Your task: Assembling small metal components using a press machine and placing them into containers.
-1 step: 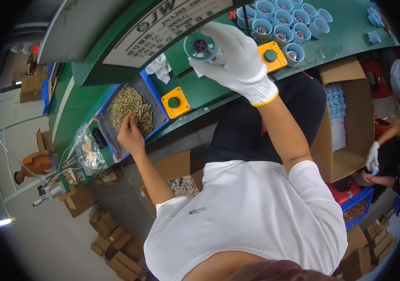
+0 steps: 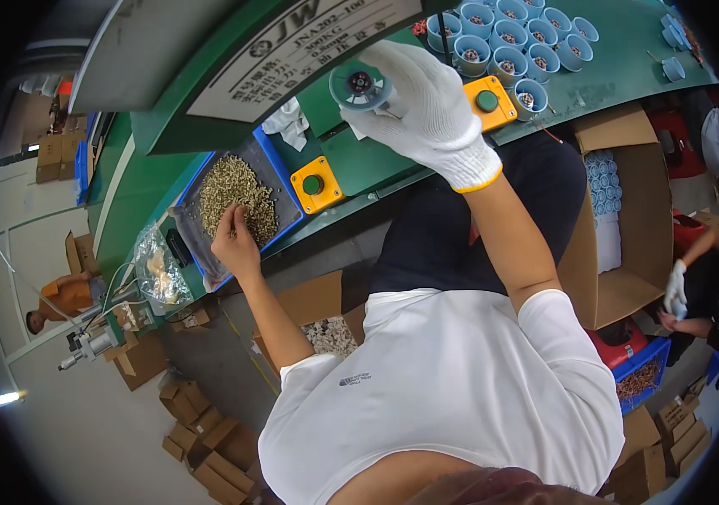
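My right hand [image 2: 427, 114], in a white knitted glove, grips a blue plastic cup [image 2: 351, 103] by its side. The cup's open mouth shows a dark round part inside, and it sits just beside the green machine [image 2: 157, 118] with its label plate. Bare and ungloved, my left hand [image 2: 236, 241] rests at the near edge of a heap of small brass-coloured parts [image 2: 223, 189]. Its thumb and fingertips are pinched together; whatever they hold is too small to make out. The heap lies in a blue-rimmed tray [image 2: 292, 224].
Two yellow boxes with green buttons, one [image 2: 316, 184] beside the tray and another [image 2: 489, 103] right of my glove, sit on the bench. Blue cups [image 2: 507, 63] stand grouped at the far right. An open carton [image 2: 629, 290] holds more cups. Another person's gloved hand [image 2: 676, 284] is at right.
Both my hands and the blue cup stay practically where they were. At the right, the other person's hands have shifted slightly.
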Available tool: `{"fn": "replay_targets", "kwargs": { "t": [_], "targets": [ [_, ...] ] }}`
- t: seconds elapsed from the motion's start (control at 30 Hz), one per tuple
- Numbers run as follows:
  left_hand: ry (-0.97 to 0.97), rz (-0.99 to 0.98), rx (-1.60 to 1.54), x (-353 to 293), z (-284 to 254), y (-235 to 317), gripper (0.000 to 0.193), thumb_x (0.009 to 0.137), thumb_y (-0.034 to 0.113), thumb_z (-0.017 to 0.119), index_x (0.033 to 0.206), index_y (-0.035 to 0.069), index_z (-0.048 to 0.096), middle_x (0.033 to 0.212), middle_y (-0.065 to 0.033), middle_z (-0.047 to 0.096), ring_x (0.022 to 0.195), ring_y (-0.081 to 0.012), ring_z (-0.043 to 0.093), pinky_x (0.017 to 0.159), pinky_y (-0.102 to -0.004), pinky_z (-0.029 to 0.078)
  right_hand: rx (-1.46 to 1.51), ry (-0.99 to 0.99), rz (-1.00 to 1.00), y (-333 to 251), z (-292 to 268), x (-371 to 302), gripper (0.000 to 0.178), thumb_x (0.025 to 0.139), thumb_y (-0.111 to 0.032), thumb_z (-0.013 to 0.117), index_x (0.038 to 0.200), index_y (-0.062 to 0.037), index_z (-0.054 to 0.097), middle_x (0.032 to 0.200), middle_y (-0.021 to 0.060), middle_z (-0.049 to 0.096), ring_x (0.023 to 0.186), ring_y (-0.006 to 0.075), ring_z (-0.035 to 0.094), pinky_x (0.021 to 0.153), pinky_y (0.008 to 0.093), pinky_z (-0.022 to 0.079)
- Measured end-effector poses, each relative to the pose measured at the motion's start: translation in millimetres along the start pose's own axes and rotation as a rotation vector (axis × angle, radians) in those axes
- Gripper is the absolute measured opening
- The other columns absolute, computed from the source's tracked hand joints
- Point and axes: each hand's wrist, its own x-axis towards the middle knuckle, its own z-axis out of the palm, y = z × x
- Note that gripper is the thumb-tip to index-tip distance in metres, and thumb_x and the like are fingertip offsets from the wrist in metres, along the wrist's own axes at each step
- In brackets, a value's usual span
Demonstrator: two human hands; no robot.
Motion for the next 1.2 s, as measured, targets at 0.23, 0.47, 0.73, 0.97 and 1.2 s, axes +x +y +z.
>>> {"fn": "replay_targets", "kwargs": {
  "t": [0.23, 0.47, 0.73, 0.97, 1.2],
  "targets": [
    [0.006, -0.022, -0.011, -1.5, 1.1, -1.1, 0.02, 0.105, 0.014, 0.076, 0.117, -0.001, 0.082, 0.101, -0.0155, 0.085, 0.093, -0.0222, 0.083, 0.082, -0.033, 0.061, -0.061, -0.01, -0.036, -12.3, 2.7, 2.0, 0.055, 0.08, -0.02, 0.091, 0.131, -0.0097, 0.072, 0.124, 0.0114, 0.077, 0.105, 0.0326, 0.076, 0.091, 0.042, 0.062],
    [0.01, -0.004, -0.008, -1.7, 0.6, 0.4, 0.019, 0.104, 0.013, 0.077, 0.116, -0.001, 0.082, 0.1, -0.0142, 0.085, 0.093, -0.0211, 0.083, 0.082, -0.0325, 0.061, -0.11, 0.087, -0.066, -0.9, 11.9, -4.9, 0.056, 0.078, -0.019, 0.092, 0.128, -0.0078, 0.072, 0.121, 0.0102, 0.077, 0.103, 0.032, 0.075, 0.088, 0.042, 0.062],
    [0.032, 0.013, -0.033, -6.2, -0.3, 19.0, 0.016, 0.104, 0.009, 0.075, 0.115, -0.001, 0.082, 0.104, -0.015, 0.084, 0.093, -0.0231, 0.081, 0.084, -0.0344, 0.062, -0.083, -0.033, 0.061, -16.4, -15.1, 5.4, 0.054, 0.078, -0.023, 0.09, 0.126, -0.0015, 0.073, 0.118, 0.0153, 0.078, 0.099, 0.0384, 0.074, 0.091, 0.0469, 0.06],
    [-0.044, 0.507, -0.156, -46.8, 43.7, 118.9, 0.023, 0.083, 0.0, 0.084, 0.105, 0.003, 0.078, 0.117, -0.0099, 0.08, 0.114, -0.0374, 0.073, 0.101, -0.0472, 0.059, -0.421, -0.031, -0.038, 33.9, -49.1, -64.8, 0.016, 0.087, -0.009, 0.081, 0.102, -0.0021, 0.079, 0.095, 0.0156, 0.079, 0.086, 0.0374, 0.075, 0.082, 0.0456, 0.06],
    [0.013, 0.542, -0.011, -29.2, 36.5, 126.1, 0.023, 0.08, 0.003, 0.084, 0.102, 0.008, 0.08, 0.104, -0.0055, 0.079, 0.109, -0.0329, 0.072, 0.093, -0.0457, 0.059, -0.513, -0.212, -0.047, 26.1, -78.4, -60.5, 0.019, 0.09, -0.003, 0.08, 0.109, 0.0005, 0.077, 0.101, 0.0189, 0.079, 0.088, 0.0388, 0.075, 0.081, 0.0461, 0.061]
  ]
}}
